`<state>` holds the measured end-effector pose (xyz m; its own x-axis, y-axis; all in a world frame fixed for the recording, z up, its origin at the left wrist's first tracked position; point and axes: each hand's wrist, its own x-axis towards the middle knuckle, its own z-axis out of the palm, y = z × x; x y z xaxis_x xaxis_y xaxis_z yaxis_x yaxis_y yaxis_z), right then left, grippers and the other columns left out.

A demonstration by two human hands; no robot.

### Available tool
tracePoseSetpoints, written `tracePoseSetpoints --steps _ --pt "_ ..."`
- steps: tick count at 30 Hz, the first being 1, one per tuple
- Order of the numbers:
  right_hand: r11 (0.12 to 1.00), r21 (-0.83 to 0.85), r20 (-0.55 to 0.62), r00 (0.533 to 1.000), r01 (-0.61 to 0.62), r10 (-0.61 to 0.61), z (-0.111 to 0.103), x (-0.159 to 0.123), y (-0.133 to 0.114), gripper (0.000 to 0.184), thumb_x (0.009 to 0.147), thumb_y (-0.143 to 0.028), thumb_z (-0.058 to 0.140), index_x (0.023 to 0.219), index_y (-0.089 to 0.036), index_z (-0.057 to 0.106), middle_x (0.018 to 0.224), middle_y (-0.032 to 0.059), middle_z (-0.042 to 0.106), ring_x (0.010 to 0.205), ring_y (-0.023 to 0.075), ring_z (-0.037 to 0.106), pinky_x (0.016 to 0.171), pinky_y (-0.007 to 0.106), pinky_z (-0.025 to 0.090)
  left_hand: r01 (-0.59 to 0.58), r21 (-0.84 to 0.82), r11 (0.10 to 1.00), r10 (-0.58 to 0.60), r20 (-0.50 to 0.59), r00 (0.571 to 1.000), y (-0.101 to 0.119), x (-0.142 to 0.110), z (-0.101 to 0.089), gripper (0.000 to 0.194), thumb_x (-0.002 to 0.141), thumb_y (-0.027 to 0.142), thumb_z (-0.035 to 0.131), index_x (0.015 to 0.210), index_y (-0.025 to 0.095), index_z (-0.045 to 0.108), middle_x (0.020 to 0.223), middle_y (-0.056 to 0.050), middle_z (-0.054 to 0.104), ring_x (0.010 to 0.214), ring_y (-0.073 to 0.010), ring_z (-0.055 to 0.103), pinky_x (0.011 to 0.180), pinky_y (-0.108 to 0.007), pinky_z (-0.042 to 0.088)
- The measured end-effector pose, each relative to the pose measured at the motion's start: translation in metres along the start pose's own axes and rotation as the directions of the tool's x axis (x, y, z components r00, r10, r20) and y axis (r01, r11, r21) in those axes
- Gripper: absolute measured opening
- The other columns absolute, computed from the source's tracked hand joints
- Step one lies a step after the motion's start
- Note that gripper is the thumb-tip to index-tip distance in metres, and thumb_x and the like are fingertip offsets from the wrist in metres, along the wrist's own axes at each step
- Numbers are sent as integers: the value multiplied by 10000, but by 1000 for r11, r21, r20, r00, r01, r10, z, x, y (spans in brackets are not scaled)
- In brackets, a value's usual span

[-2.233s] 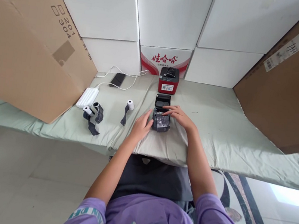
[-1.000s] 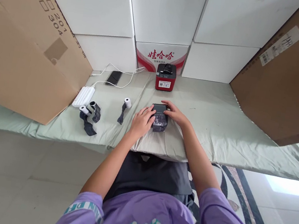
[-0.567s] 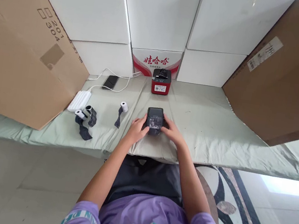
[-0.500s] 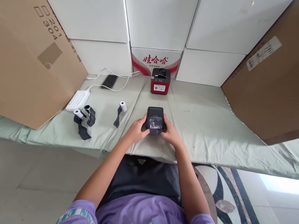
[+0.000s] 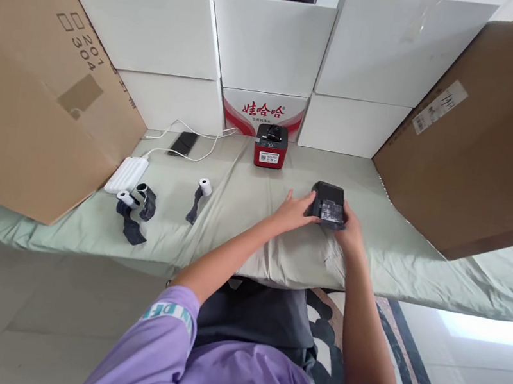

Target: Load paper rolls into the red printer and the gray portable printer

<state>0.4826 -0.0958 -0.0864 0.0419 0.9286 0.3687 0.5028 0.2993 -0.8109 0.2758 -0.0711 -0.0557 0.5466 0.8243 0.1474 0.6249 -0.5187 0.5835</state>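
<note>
My two hands grip a small black receipt printer (image 5: pixel 328 201) between them, right of the middle of the cloth-covered table. My left hand (image 5: pixel 292 213) holds its left side, thumb along the near edge. On the opposite side, my right hand (image 5: pixel 351 230) closes round the near right corner. A dark glossy strip shows on the printer's near part. Farther back stands a red and black printer (image 5: pixel 271 147) with a white label on its front. A small white paper roll (image 5: pixel 205 187) with a dark strip trailing from it lies to the left.
More rolls with dark strips (image 5: pixel 134 211) lie at the left, near a white power bank (image 5: pixel 127 175) with a cable and a black phone (image 5: pixel 183 144). White boxes (image 5: pixel 274 45) wall the back; brown cardboard (image 5: pixel 34 85) flanks the left, another brown panel (image 5: pixel 492 145) the right.
Both hands have carried the black receipt printer to the right from the middle of the table. The red printer and the rolls stay where they were; the view has shifted slightly.
</note>
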Motion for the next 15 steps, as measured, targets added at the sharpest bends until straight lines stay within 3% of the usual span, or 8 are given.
tracePoseSetpoints --steps 2,6,10,15 --pt "997 -76 17 999 -30 32 -21 12 12 651 703 -420 685 1289 -137 658 1200 150 759 1148 359 692 999 486 546 12 37 999 -13 4 1000 11 19 16 756 1006 469 536 1614 91 295 1604 -212 463 1461 -345 498 1290 -628 -25" --pt "973 -217 82 992 -74 94 -44 25 24 513 665 -376 639 1123 -151 696 1034 122 783 984 339 715 919 479 557 50 27 998 -51 36 998 14 33 41 736 1034 517 457 1610 90 291 1539 -220 545 1410 -340 555 1285 -633 -8" --pt "973 -221 144 985 -66 99 -48 25 20 472 695 -374 661 1129 -188 690 1001 83 785 944 300 718 884 432 575 41 6 999 -41 21 999 8 34 46 746 1034 555 443 1620 124 279 1554 -206 532 1436 -325 529 1286 -624 -36" --pt "961 -266 102 990 -69 99 -41 25 13 574 724 -448 738 1236 -196 678 1069 115 784 1038 352 729 940 488 587 10 8 1000 -10 29 1000 8 37 48 734 1048 532 406 1634 125 236 1639 -188 420 1501 -309 449 1285 -635 -44"
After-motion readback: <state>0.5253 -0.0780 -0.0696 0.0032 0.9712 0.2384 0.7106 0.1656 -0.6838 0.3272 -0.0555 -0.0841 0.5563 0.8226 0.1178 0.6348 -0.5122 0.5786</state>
